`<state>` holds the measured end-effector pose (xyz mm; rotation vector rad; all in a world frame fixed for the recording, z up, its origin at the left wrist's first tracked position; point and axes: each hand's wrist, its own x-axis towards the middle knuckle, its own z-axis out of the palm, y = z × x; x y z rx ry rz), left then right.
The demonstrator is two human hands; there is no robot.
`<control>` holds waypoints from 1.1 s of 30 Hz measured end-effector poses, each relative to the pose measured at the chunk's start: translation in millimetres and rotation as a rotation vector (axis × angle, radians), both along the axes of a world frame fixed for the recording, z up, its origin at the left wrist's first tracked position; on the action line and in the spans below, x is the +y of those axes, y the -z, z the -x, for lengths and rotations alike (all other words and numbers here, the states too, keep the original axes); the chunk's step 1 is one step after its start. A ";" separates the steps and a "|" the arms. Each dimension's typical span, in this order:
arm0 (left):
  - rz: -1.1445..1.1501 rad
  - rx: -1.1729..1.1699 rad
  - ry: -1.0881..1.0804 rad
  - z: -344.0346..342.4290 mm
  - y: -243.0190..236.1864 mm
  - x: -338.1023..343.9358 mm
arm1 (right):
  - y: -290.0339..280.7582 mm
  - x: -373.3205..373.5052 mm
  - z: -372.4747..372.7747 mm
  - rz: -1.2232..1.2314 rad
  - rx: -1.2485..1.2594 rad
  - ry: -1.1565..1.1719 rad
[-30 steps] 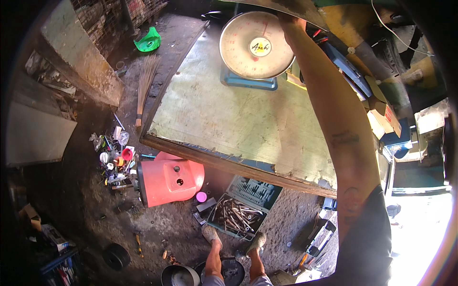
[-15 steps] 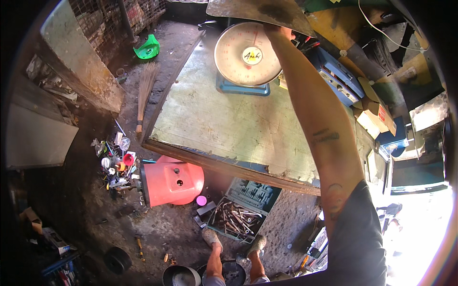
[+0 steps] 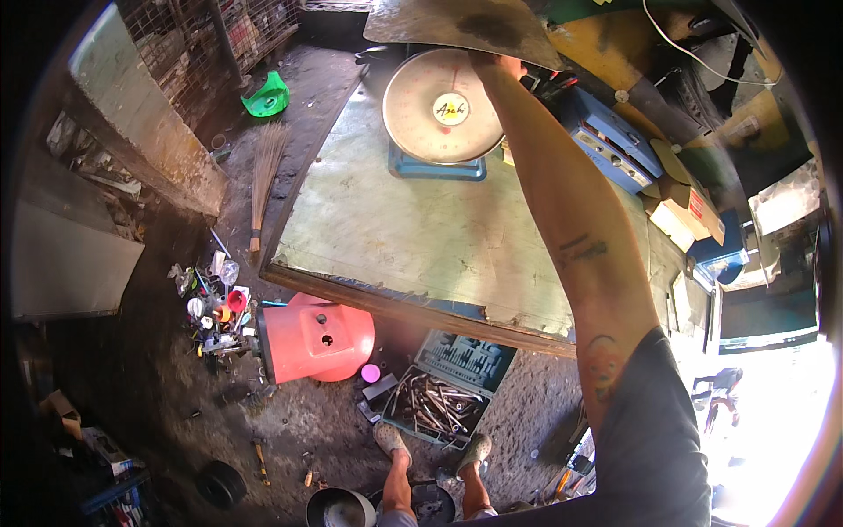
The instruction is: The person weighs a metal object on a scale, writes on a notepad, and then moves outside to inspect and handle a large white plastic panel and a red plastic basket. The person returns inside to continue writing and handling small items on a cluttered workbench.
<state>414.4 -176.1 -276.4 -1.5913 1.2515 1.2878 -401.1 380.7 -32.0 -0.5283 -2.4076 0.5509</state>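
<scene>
My right arm reaches up to a round weighing scale (image 3: 420, 114) with a blue base on a worn, light-topped table (image 3: 386, 237). My right hand (image 3: 499, 70) is behind the dial's upper right, just beneath the scale's flat metal pan (image 3: 461, 19); its fingers are mostly hidden, so their grip is unclear. A blue metal case (image 3: 615, 140) and an open cardboard box (image 3: 680, 198) lie right of my forearm. My left hand is out of view.
Below the table are a red plastic container (image 3: 303, 342), a socket set case (image 3: 465, 360) and loose tools (image 3: 435, 404) beside my feet. A straw broom (image 3: 263, 184) and green plastic piece (image 3: 268, 95) lie leftward. Assorted clutter (image 3: 215, 299) covers part of the floor.
The scale and my right arm appear lower and farther left as the view has shifted slightly. More of the metal pan shows at the top. My hand stays at the scale.
</scene>
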 end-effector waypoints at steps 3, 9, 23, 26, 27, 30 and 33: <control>0.000 0.004 0.001 -1.5 1.4 -1.8 | 4.1 -4.0 -0.5 0.039 0.033 -0.064; 0.018 0.005 0.007 -2.8 -3.1 -5.3 | 6.2 3.8 7.0 0.018 0.058 -0.073; 0.038 0.015 0.027 3.0 3.7 -10.9 | 17.6 -2.6 5.3 -0.103 0.156 0.035; 0.059 0.020 0.023 2.6 1.5 -8.4 | 8.1 -29.8 -6.6 -0.047 0.201 0.008; 0.048 0.029 0.052 9.4 6.5 -11.5 | 14.2 -10.0 -3.3 -0.112 0.284 0.022; 0.061 0.043 0.084 17.7 5.7 -14.4 | 18.0 2.6 -15.5 0.112 0.390 -0.092; 0.116 0.065 0.060 5.8 -3.8 -9.8 | -9.5 -49.6 -89.4 -0.044 0.101 -0.083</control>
